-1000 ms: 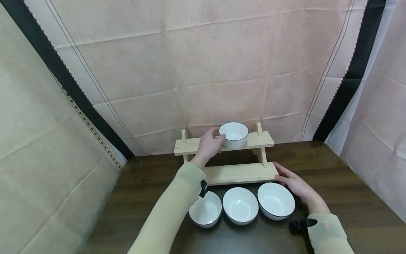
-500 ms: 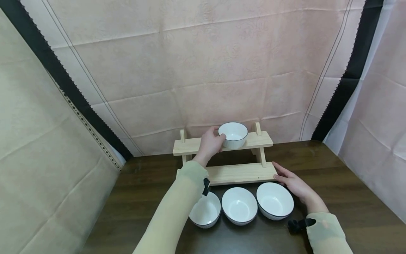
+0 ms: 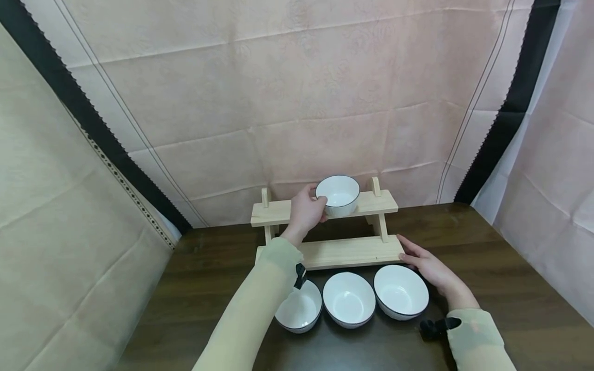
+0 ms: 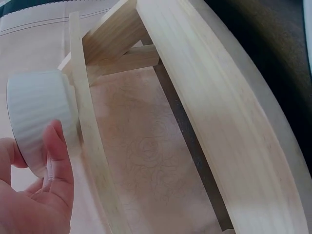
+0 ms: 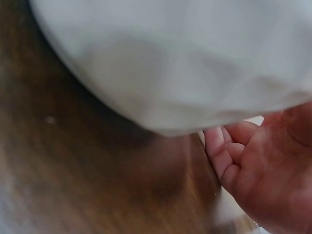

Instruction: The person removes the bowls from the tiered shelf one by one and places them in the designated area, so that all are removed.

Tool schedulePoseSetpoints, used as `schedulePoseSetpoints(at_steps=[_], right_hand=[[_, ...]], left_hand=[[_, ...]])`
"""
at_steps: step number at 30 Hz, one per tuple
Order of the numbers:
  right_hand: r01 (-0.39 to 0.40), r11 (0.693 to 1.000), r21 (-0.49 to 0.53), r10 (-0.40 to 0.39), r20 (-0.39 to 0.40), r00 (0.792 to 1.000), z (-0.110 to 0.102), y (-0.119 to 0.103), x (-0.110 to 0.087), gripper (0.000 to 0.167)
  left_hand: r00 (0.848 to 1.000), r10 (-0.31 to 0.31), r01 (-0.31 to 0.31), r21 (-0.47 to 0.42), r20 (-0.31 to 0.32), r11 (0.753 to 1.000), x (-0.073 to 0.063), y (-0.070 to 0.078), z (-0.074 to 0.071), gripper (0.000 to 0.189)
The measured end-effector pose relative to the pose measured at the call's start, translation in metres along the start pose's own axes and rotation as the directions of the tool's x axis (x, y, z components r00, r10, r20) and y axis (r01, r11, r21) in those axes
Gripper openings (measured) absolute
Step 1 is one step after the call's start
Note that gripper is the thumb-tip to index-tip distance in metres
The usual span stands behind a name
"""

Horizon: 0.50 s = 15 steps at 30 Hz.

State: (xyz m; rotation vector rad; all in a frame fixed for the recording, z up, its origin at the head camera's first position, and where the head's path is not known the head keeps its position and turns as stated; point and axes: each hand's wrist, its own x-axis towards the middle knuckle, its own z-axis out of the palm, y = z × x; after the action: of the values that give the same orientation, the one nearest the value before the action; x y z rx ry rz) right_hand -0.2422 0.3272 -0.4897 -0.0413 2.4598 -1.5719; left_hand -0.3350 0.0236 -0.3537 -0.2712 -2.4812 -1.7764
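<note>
A white bowl (image 3: 341,193) with a thin dark rim is at the upper board of a two-tier wooden shelf (image 3: 352,252). My left hand (image 3: 306,212) pinches its left side, thumb on the near wall and fingers behind. In the left wrist view, the bowl (image 4: 36,107) shows side-on, its base right at the upper board. My right hand (image 3: 429,265) holds the right end of the lower board. In the right wrist view, the curled fingers of that hand (image 5: 273,170) appear beyond a large blurred white bowl (image 5: 170,63).
Three similar white bowls stand in a row before the shelf: a left bowl (image 3: 301,309) partly behind my left sleeve, a middle bowl (image 3: 349,299) and a right bowl (image 3: 401,291) near my right wrist. A pale cloth backdrop (image 3: 306,103) rises behind the dark wooden table (image 3: 209,288).
The bowl in my left hand has shifted very slightly left along the upper board. My right hand keeps its hold on the lower board, and the other bowls stay put.
</note>
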Motion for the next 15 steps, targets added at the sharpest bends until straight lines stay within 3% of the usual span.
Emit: schedulePoseSetpoints(at_steps=[7,15], right_hand=[[-0.002,1.0,-0.011,0.002,-0.013,1.0,-0.0011,-0.0007,-0.0001,0.065],[-0.004,1.0,-0.001,0.004,-0.008,1.0,0.0003,0.001,0.0006,0.064]], left_hand=[[1.0,0.02,-0.02,-0.022,-0.001,1.0,-0.0002,-0.0012,0.0003,0.045],[1.0,0.019,-0.019,0.024,-0.017,1.0,-0.0023,-0.0065,-0.0009,0.044]])
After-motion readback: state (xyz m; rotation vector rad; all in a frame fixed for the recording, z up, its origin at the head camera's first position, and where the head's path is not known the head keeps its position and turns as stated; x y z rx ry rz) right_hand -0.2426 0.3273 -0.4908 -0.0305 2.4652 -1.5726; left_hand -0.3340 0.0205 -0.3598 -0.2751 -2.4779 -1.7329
